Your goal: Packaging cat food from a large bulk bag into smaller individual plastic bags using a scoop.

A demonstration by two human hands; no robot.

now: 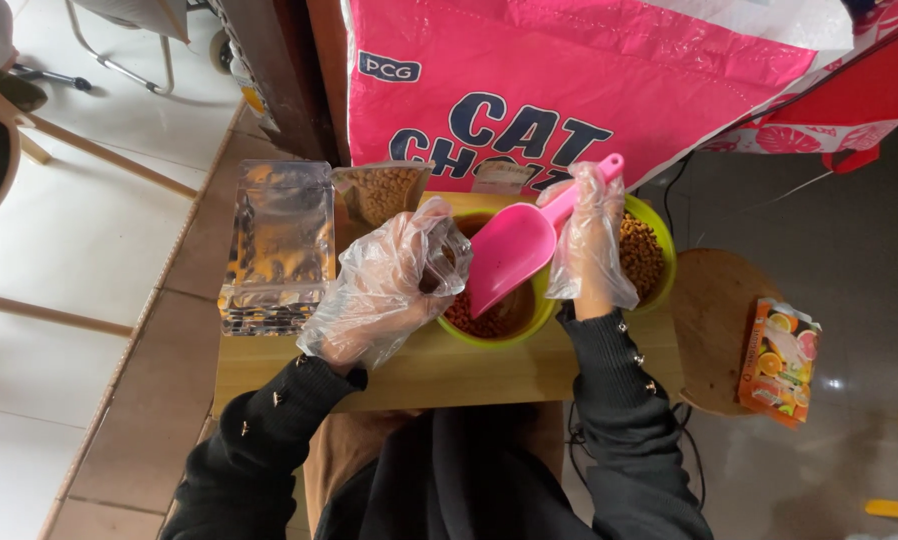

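My right hand (591, 240), in a clear plastic glove, grips the handle of a pink scoop (514, 250) whose empty blade tilts down into a green bowl (499, 312) of brown pet kibble. My left hand (389, 280), also gloved, is curled against the left rim of that bowl. A second green bowl (647, 255) heaped with kibble sits just behind my right hand. Both bowls stand on a small wooden table (419, 370).
A stack of clear plastic pouches (277, 245) lies at the table's left, with a kibble-filled pouch (381, 192) behind it. A big pink feed sack (569, 80) leans at the back. A round wooden stool (714, 325) on the right carries an orange box (779, 360).
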